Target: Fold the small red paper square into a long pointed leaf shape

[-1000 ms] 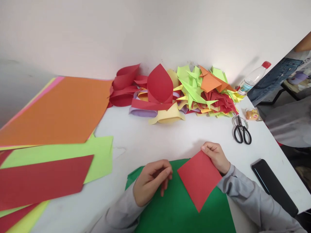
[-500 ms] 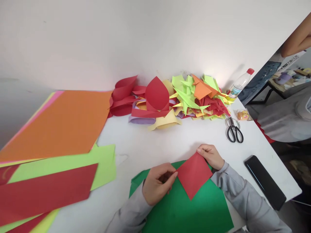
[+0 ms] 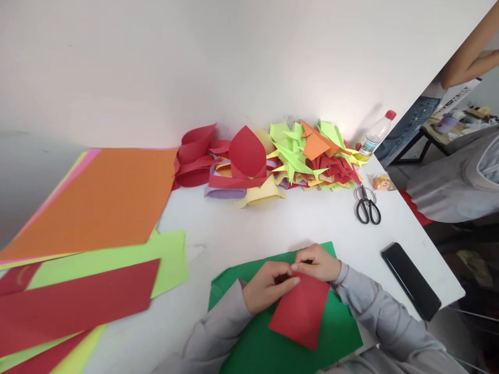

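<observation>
A square of red paper [image 3: 304, 311] with faint crease lines lies over a large green sheet [image 3: 253, 343] at the table's front. My left hand [image 3: 268, 286] pinches the paper near its top left corner, thumb and index finger together. Close beside it, my right hand [image 3: 316, 264] grips the top edge between thumb and fingers, and the two sets of fingertips nearly touch. The paper's upper corner is partly covered by the fingers.
Orange sheets [image 3: 101, 197] and red strips [image 3: 78, 301] lie at the left. Paper crowns [image 3: 247, 153] and folded green, orange and red pieces [image 3: 312, 150] line the wall. Scissors [image 3: 367, 208], a bottle [image 3: 376, 136], a wrapped snack [image 3: 381, 182] and a black phone [image 3: 411, 280] stand right. A person [image 3: 468, 67] is beyond.
My right hand has moved left and slightly down, close to my left hand. The red paper has turned and shifted down. The view has shifted slightly.
</observation>
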A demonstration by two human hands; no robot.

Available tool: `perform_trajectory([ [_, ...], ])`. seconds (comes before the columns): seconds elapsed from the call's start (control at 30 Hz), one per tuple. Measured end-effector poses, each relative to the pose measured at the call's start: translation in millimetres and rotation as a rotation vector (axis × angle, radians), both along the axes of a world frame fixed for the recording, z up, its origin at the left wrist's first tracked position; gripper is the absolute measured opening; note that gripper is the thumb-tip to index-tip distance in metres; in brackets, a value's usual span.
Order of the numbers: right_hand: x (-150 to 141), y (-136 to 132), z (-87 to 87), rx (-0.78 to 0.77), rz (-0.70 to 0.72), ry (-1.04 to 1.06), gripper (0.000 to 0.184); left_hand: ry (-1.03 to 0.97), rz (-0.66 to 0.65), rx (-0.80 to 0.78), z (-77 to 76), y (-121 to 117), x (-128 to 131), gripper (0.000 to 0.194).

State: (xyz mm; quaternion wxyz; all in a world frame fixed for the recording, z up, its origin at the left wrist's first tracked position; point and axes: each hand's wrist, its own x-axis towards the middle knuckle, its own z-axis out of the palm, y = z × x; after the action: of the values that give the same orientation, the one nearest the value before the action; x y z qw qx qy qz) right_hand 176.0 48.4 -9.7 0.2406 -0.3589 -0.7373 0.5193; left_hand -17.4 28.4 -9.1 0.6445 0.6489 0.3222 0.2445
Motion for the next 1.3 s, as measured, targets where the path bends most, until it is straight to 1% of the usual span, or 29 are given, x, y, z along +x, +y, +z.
perform_trajectory([
  [0.07, -3, -3, 1.8, 0.005, -0.012, 0.014, 0.047, 0.061, 0.049, 0.067, 0.5, 2, 3, 0.044],
  [0.2, -2, -4, 4.2, -0.083, -0.029, 0.072, 0.042, 0.099, 0.055, 0.087, 0.4, 2, 3, 0.039],
  [0.23, -1, -4, 4.0, -0.076, -0.027, 0.072, 0.040, 0.107, 0.062, 0.098, 0.1, 2, 2, 0.036],
  [0.33, -2, -5, 2.6, 0.014, -0.032, 0.030, 0.038, 0.128, 0.104, 0.129, -1.1, 0, 3, 0.031],
  [0.53, -5, -6, 3.0, 0.126, 0.014, -0.015, 0.035, 0.098, 0.128, 0.101, -2.7, -1, 5, 0.034],
  [0.73, -8, -7, 1.5, 0.125, -0.001, -0.015, 0.037, 0.072, 0.097, 0.052, -2.1, 1, 2, 0.034],
  [0.9, -6, -5, 2.8, 0.134, 0.001, -0.002, 0.035, 0.075, 0.086, 0.121, 3.8, 2, 1, 0.033],
  [0.97, 0, -2, 3.6, 0.121, -0.055, -0.008, 0.035, 0.079, 0.087, 0.133, 4.8, 0, -1, 0.034],
  [1.03, 8, 3, 3.7, 0.086, -0.185, -0.023, 0.037, 0.077, 0.084, 0.065, 4.1, -2, -5, 0.036],
  [1.07, 11, 5, 3.5, 0.047, -0.221, -0.033, 0.038, 0.074, 0.080, 0.015, 3.4, -3, -7, 0.037],
  [1.13, 16, 8, 2.9, -0.009, -0.242, -0.036, 0.040, 0.065, 0.073, -0.063, 1.8, -4, -9, 0.039],
  [1.17, 18, 8, 2.6, -0.030, -0.241, -0.032, 0.040, 0.059, 0.077, -0.071, 1.3, -5, -10, 0.039],
  [1.23, 19, 9, 2.4, -0.050, -0.243, -0.015, 0.040, 0.049, 0.099, -0.032, 1.7, -5, -12, 0.039],
  [1.3, 22, 10, 2.9, -0.049, -0.278, 0.008, 0.039, 0.046, 0.131, 0.041, 3.5, -5, -13, 0.038],
])
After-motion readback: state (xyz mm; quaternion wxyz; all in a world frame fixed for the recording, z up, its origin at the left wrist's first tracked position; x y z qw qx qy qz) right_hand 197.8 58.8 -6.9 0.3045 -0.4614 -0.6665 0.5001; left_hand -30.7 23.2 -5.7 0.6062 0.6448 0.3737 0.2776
